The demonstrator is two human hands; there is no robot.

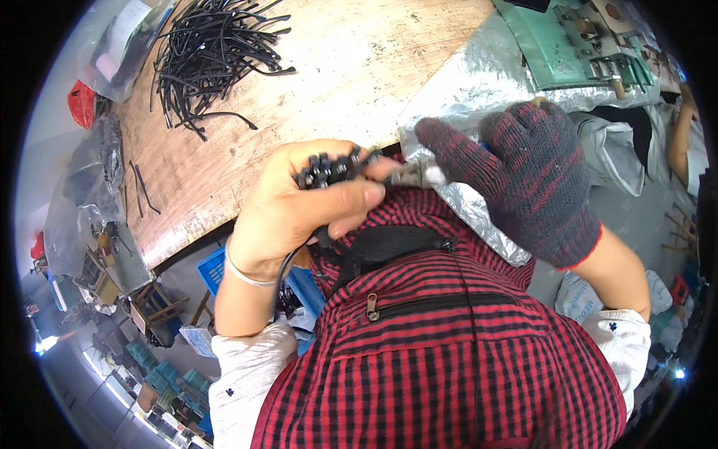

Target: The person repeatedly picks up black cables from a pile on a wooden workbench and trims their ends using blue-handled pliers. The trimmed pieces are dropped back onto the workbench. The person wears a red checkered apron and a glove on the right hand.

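Observation:
My bare left hand (314, 196) is closed around a bundle of thin black plastic pieces (331, 170), which look like eyeglass temples, their ends pointing up between thumb and fingers. My right hand (521, 179) wears a dark knitted glove with red flecks and grips a metal hand tool, seemingly pliers (418, 174). The blurred jaws of that tool reach the fingertips of my left hand; what lies between them cannot be made out. A heap of black eyeglass temples (216, 50) lies on the wooden table (348, 73), beyond my left hand.
A few loose temples (140, 188) lie near the table's left edge. Silver foil sheeting (471, 73) covers the table's right part, beside a green mat (538, 39) with metal fixtures. Plastic bags hang at the left; a blue crate (212, 270) stands below. Another person's arm (681, 137) shows far right.

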